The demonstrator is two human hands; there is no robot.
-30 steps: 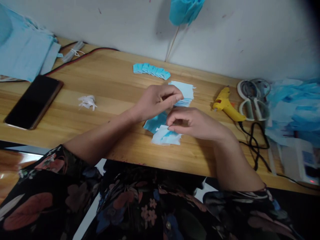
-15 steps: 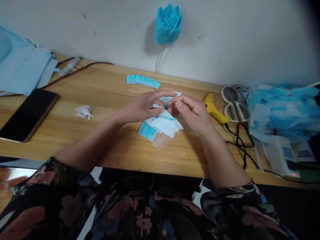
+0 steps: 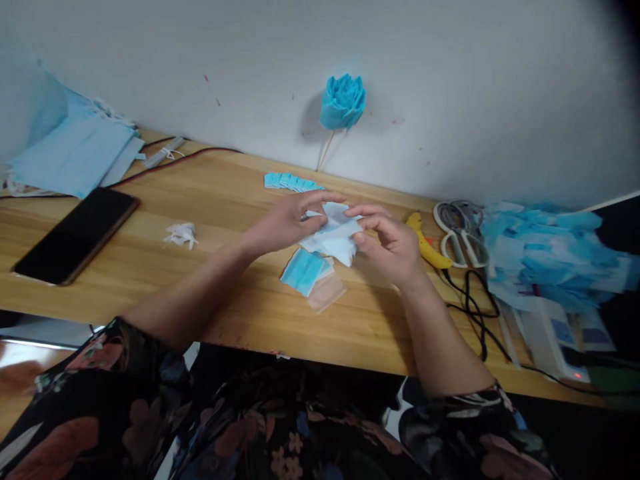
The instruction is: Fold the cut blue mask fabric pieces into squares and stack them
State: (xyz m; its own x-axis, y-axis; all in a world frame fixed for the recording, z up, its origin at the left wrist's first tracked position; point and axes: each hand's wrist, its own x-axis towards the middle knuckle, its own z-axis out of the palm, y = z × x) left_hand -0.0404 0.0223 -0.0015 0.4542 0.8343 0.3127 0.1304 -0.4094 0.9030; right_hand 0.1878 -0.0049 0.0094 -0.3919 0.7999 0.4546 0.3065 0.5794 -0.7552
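Observation:
Between both hands a thin white sheet of fabric (image 3: 337, 233), perhaps a piece of a face mask, is held a little above the table. My left hand (image 3: 283, 223) pinches its left side, thumb below and fingers above. My right hand (image 3: 393, 243) grips the right edge between thumb and fingertips. Below it on the wood lie a pleated light-blue piece (image 3: 304, 270) and a thin see-through sheet (image 3: 327, 291). Just behind my left hand is a row of small folded blue pieces (image 3: 290, 181).
A blue fabric rose (image 3: 343, 103) on a stick leans at the wall. Rightward are a yellow glue gun (image 3: 429, 245), scissors (image 3: 465, 248), a pile of blue scraps (image 3: 545, 250) and a white power strip (image 3: 557, 340). Leftward are a phone (image 3: 75, 237), white scraps (image 3: 181, 235) and stacked masks (image 3: 75, 150).
The white sheet is spread wider between my hands and has come off the blue piece, which now shows more. My right hand's fingers have opened outward. The view has tilted up.

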